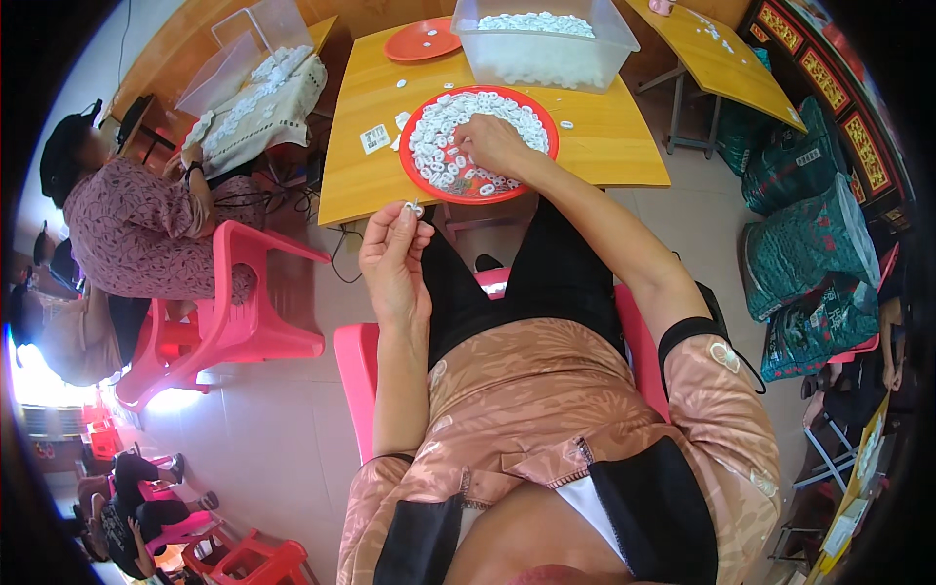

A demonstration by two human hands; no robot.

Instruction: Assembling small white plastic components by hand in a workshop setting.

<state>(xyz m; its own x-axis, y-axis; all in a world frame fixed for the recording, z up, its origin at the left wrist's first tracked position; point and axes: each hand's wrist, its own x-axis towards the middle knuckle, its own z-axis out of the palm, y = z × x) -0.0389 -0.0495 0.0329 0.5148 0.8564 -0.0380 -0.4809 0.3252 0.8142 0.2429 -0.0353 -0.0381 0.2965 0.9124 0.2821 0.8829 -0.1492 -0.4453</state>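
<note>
Many white pieces (444,146) heaped on red plate (414,171) atop worktop (604,146); plenty left, by the look. Left hand (392,258) fingers pinching one small piece (415,208) off the worktop edge. Right hand (492,144) fingers curled in the heap, grip unclear.

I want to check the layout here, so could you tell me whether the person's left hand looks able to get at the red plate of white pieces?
Probably yes. The left hand pinches a small white piece near the table edge, close to the red plate, with nothing between. The right hand covers only the plate's middle.

Peach floral blouse, black trousers
</note>
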